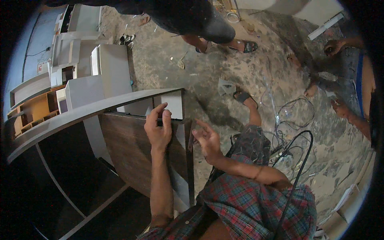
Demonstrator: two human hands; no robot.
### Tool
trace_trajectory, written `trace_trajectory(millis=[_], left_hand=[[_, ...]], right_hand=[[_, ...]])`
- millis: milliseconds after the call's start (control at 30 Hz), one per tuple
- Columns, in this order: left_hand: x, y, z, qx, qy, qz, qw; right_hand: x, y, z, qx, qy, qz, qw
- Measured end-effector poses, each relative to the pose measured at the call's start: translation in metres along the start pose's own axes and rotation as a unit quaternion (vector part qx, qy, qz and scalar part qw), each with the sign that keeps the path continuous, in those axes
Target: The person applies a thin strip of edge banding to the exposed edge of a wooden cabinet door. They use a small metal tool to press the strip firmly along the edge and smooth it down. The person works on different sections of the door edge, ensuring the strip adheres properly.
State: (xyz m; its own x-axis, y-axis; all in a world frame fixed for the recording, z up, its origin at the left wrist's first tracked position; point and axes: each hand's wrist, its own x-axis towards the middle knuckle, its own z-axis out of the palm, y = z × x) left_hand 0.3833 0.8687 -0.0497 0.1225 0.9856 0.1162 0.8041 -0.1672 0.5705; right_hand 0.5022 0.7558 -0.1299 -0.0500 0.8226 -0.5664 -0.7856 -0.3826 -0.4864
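Observation:
A cabinet with a dark wood-grain panel (128,148) stands in front of me, on the left. My left hand (159,130) is at this panel's upper edge, by the gap under the cabinet's long pale-edged board (86,112). Its thumb and forefinger are raised and apart; the other fingers are partly hidden. Just right of the cabinet's upright edge (189,160) is my right hand (209,142), forefinger stretched toward that edge and thumb apart from it. I make out nothing held in either hand. A white inner piece (172,102) shows beyond my left fingertips.
Several pale cabinets (114,72) and an orange-brown shelf unit (38,110) stand at the left. Dark cables (294,110) lie coiled on the dusty floor at the right. One person in sandals (250,47) stands ahead; another person (348,86) is at the right edge.

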Motion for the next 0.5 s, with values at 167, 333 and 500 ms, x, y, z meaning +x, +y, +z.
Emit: trace_trajectory(millis=[167,333,500], left_hand=[[0.001,-0.001,-0.002,0.047,-0.021,0.032,0.998],[0.001,-0.001,-0.002,0.051,-0.022,0.027,0.998],[-0.001,-0.006,-0.002,0.05,-0.014,0.033,0.998]], right_hand=[[0.012,0.0,-0.002,0.023,-0.006,0.002,1.0],[0.012,-0.006,-0.003,-0.019,-0.029,-0.017,0.999],[0.003,-0.027,-0.004,-0.103,-0.073,-0.021,0.992]])
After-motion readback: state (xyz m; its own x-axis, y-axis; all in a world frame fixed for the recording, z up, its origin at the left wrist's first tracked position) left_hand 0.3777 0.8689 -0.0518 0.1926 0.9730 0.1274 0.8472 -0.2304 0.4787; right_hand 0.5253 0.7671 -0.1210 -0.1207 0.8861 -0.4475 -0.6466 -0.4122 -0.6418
